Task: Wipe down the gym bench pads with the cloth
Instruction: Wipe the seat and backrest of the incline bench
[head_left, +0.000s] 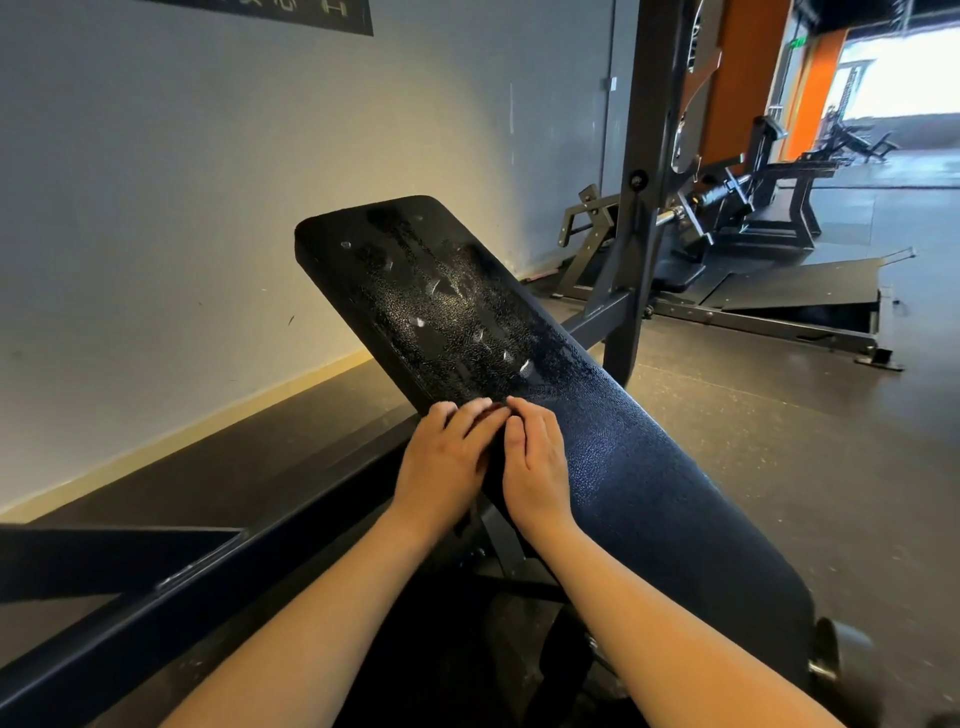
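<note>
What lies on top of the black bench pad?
The left hand and right hand rest on the pad; wet drops cover its upper part. Any cloth beneath the fingers is hidden.

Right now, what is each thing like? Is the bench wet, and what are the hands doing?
Bench pad: tilted up; upper part speckled with wet droplets, lower part looks dry.
Left hand: on the pad's left edge, fingers bent.
Right hand: on the pad beside it, fingers bent.
Cloth: can't make it out; maybe the dark patch between the hands.
</note>
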